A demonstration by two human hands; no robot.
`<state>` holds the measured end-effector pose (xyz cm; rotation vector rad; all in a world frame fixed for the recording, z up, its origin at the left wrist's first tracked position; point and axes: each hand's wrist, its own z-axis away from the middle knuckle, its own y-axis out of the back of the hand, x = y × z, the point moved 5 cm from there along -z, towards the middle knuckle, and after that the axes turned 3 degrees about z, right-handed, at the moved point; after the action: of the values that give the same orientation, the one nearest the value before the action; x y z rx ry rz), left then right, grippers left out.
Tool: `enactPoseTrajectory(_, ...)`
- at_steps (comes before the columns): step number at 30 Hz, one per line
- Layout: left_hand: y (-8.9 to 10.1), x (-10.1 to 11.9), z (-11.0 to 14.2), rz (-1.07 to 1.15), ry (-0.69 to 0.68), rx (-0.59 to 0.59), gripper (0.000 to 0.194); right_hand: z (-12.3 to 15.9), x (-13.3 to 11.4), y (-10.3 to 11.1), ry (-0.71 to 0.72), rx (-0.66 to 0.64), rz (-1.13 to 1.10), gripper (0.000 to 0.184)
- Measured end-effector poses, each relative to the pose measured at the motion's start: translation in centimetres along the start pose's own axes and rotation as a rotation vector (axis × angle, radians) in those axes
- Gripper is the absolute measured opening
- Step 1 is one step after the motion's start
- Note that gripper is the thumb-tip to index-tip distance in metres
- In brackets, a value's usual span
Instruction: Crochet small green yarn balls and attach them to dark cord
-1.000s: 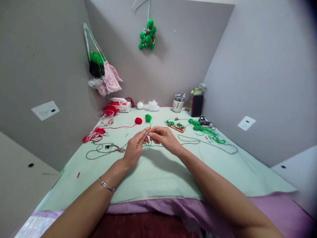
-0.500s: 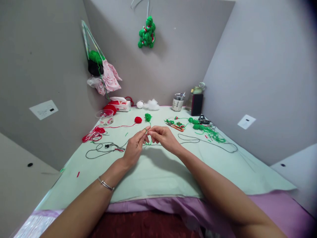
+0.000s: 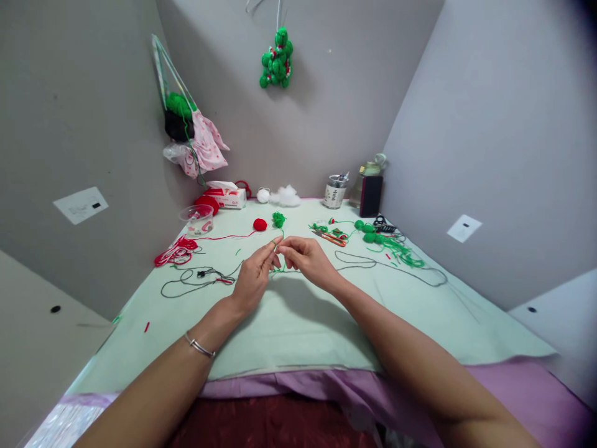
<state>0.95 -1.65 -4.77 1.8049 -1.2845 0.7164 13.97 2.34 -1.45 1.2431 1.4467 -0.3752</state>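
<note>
Left grip and right grip are pinched almost closed, tip to tip, with green yarn held there and looped on the left one. The yarn is led back to one small green ball just past them. Three grey walls are set around the pale green desk, where one small red ball, one can and one tissue box are placed.

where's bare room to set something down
Pale cloth lies bare from the left hand and right hand to its front edge; also right of the right forearm, nearer than the dark cord. Crowded: red yarn at left; snips and green yarn back right.
</note>
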Motion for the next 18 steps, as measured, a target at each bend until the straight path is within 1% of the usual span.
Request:
enactPoseTrajectory(5,-0.06,-0.37,-0.01,-0.008,-0.011,0.007,0.043,0.01,0.15,-0.16,0.009,0.021,0.032,0.024)
enactPoseTrajectory(11,-0.02,-0.33,0.03,-0.018,-0.007,0.014,0.043,0.29,0.5,-0.24,0.097,0.117,0.194,0.021)
enactPoseTrajectory(18,0.04,-0.19,0.05,-0.025,0.014,0.015,0.043,0.48,0.58,-0.43,0.134,0.163,0.317,0.022)
